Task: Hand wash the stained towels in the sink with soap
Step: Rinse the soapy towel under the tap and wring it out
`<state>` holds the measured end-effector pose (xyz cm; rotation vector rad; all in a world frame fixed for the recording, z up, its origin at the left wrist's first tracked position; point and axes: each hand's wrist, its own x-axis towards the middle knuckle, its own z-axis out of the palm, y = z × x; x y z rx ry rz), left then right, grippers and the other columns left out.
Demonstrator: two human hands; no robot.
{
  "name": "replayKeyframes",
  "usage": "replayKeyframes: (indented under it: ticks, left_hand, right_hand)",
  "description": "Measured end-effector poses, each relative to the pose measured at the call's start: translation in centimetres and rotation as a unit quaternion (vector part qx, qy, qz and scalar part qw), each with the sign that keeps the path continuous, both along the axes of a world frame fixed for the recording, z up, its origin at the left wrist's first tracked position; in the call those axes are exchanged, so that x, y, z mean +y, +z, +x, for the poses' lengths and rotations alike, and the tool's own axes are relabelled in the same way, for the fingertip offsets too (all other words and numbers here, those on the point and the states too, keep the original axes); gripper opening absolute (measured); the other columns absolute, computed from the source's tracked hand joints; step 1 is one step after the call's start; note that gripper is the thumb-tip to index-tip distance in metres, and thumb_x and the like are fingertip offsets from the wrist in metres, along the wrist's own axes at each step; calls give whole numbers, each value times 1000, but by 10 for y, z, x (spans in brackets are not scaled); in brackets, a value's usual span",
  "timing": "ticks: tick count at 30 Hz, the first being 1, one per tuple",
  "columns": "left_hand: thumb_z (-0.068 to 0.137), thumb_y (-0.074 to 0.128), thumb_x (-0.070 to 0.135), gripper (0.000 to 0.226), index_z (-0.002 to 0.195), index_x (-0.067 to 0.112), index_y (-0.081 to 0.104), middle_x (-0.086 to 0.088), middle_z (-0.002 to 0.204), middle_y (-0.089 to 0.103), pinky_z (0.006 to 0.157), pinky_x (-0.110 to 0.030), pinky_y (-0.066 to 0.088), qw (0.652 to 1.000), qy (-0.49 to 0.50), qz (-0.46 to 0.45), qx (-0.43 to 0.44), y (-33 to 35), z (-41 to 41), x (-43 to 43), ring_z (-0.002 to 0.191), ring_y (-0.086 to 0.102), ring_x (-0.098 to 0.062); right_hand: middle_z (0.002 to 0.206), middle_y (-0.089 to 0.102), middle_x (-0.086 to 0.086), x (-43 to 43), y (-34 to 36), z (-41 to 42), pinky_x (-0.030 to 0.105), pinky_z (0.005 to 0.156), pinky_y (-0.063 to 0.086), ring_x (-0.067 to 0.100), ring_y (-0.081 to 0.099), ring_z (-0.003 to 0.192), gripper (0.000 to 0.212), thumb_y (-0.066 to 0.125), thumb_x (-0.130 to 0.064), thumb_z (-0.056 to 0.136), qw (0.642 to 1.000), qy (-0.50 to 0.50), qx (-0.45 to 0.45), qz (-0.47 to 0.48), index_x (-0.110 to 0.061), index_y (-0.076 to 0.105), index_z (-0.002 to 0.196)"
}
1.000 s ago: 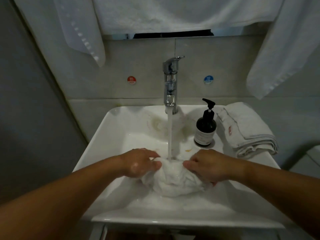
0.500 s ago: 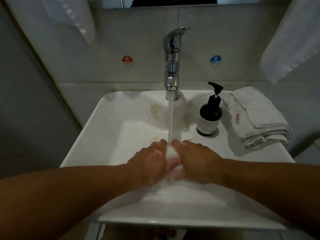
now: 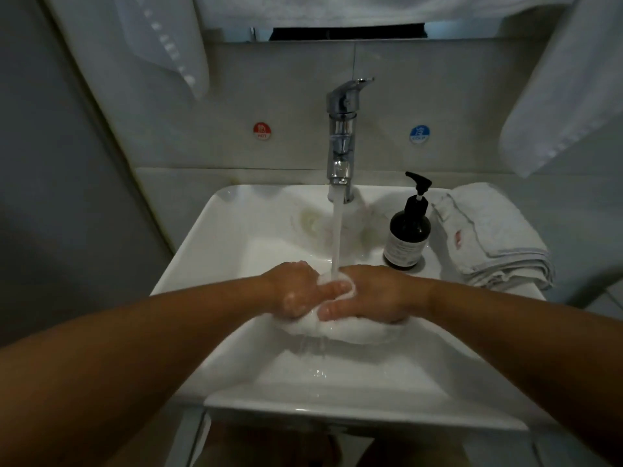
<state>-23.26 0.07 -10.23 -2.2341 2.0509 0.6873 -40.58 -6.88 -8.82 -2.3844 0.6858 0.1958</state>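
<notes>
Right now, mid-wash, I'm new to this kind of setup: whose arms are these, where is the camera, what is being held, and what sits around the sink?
There is no machine here: these are a person's two bare hands. The one picture comes from a wide-angle camera worn on the person's head, looking forward and down. The left hand and right hand both grip a bunched wet towel over the white sink, under water running from the chrome faucet. At the sink's back right stands a dark pump bottle. To its right lies a folded towel with a reddish mark. Hanging towels drape above.
</notes>
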Motion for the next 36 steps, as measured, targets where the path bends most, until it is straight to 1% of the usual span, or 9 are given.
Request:
replayKeyframes:
  ticks: [3,6,9,13,23,28,31,34,36]
  left_hand:
    - [93,27,78,77,150,29,41,-7,140,57,106,-36,45,998,-35,-43,11,-2,8,24,122,57,-24]
    - [88,23,85,79,154,42,20,4,149,47,112,-42,40,989,-52,-76,113,-18,-4,54,132,48,-19]
    - [76,33,95,100,155,42,2,2,146,40,112,-43,40,997,-58,-21,51,-20,-17,62,131,45,-21]
    - [85,42,83,91,152,26,18,-3,140,45,94,-31,46,997,-34,-73,-19,-22,-25,52,115,57,-23]
    - [94,40,72,56,123,25,49,1,102,62,78,-35,48,997,27,-59,-38,-14,-15,23,87,59,-23]
    - [99,42,65,55,128,24,65,1,131,64,94,-29,43,998,-1,35,51,21,-16,15,114,59,-21]
    - [91,34,79,72,138,30,57,9,138,57,94,-29,40,992,35,101,73,32,-7,15,118,56,-19]
    - [80,30,88,86,150,39,40,0,146,53,101,-36,49,988,51,90,118,29,4,27,124,56,-25]
    - [82,30,88,84,153,43,29,-1,144,56,106,-40,47,985,38,52,162,16,2,40,124,57,-24]
  right_hand:
    - [144,45,-7,18,-6,-19,34,103,46,18,54,120,77,55,-69,90,995,-3,22,-100,-40,23,154]
    - [165,13,-1,38,-22,-39,40,113,39,23,38,138,101,53,-74,87,990,7,36,-135,-44,-16,155]
    - [160,14,-2,40,-34,-38,40,108,43,23,41,131,129,57,-92,66,984,26,62,-164,-43,-30,149]
    - [141,39,5,26,-42,-22,40,90,54,23,59,105,130,56,-94,64,974,17,64,-216,-34,-13,156]
    - [114,66,6,8,-31,-6,39,81,52,27,63,95,82,55,-79,81,968,-21,54,-246,-25,35,138]
    - [106,70,-11,7,-12,-8,33,84,57,15,67,95,60,74,-76,66,997,-78,12,-11,-37,63,111]
    - [110,69,-2,8,0,-14,43,86,61,20,71,94,88,69,-89,57,983,-129,96,87,-24,60,116]
    - [128,62,-2,11,4,-22,31,82,55,15,64,101,95,52,-93,69,986,-105,125,-41,-26,50,136]
    - [147,50,-5,15,2,-27,31,98,48,15,55,119,106,59,-88,70,993,-73,89,-27,-33,28,154]
